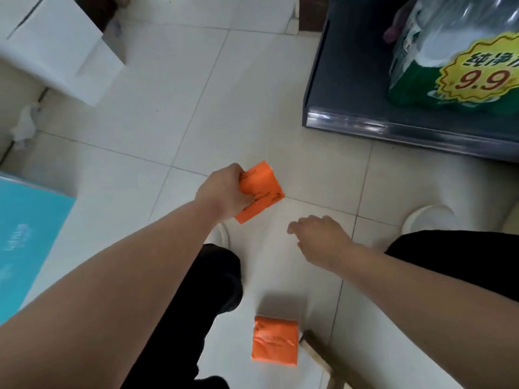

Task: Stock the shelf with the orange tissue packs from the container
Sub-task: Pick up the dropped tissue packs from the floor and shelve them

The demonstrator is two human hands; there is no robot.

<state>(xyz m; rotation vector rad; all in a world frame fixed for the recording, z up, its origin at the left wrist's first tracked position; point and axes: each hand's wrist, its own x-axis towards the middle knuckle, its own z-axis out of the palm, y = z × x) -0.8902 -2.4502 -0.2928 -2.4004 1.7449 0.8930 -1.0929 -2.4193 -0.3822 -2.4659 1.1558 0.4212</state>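
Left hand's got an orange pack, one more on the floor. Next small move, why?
Probably carry the held orange pack to the grey shelf: the left hand grips it, and the shelf shows bare space beside the bottled water. The open right hand could take the floor pack afterwards.

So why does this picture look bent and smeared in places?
Head view: the wide lens bends the floor tile lines; the bottle pack is blurred, with glare on its plastic; the shelf edge glints; print on the held orange pack is too soft to read; the orange pack on the floor throws a soft shadow.
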